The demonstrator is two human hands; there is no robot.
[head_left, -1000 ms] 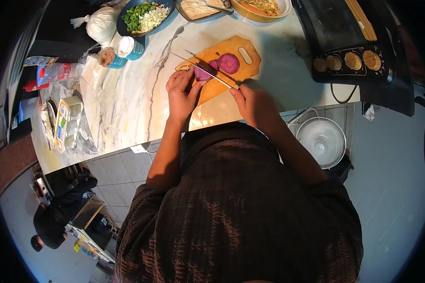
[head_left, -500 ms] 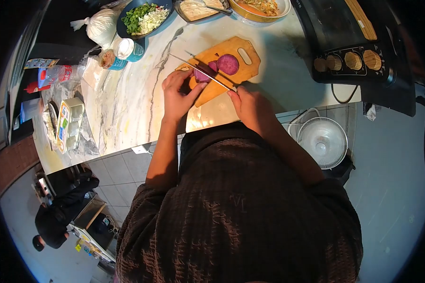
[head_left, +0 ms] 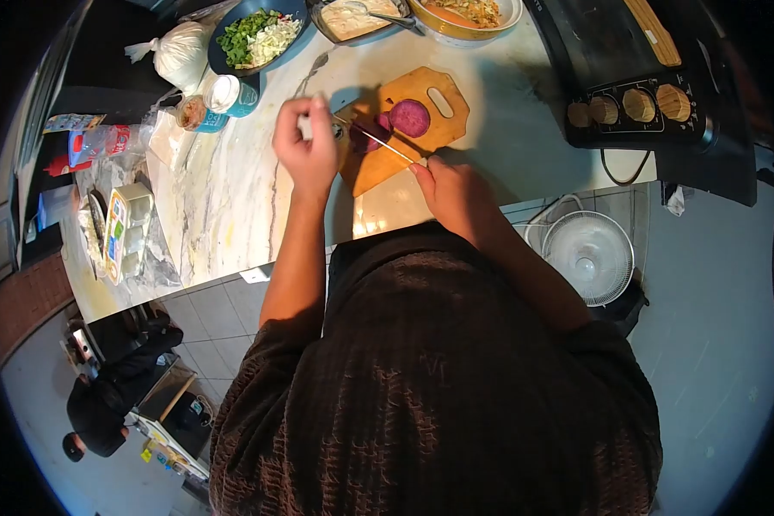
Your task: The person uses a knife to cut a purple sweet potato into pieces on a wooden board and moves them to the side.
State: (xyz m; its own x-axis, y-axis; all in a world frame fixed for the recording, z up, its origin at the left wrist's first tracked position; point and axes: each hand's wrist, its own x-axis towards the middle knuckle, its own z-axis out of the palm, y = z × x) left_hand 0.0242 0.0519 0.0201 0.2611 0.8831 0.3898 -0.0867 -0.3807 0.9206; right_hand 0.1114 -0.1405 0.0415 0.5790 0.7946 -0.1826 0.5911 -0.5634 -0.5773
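Note:
On the wooden cutting board [head_left: 397, 90] lies a round slice of a purple root vegetable [head_left: 409, 119]. The darker remaining piece of it [head_left: 370, 135] sits to the left, in shadow. My right hand [head_left: 451, 185] grips a knife [head_left: 390, 148] by its handle; the blade points up and left, over or against the darker piece. Raised left of the board is my left hand [head_left: 308, 146], with its fingers curled inward. A pale patch shows among those fingers, but I cannot make out what it is.
Along the back stand a blue bowl of chopped greens [head_left: 295, 32], a tray [head_left: 320, 26] with a spoon and a yellow bowl [head_left: 518, 13]. Jars [head_left: 239, 96] and a tied bag [head_left: 183, 60] are left. The black appliance [head_left: 645, 133] is right. A person [head_left: 95, 413] is at lower left.
My left hand has let go of the purple vegetable and lifted up and left, off the board. The knife blade has shifted and looks shorter; my right hand stays nearly in place.

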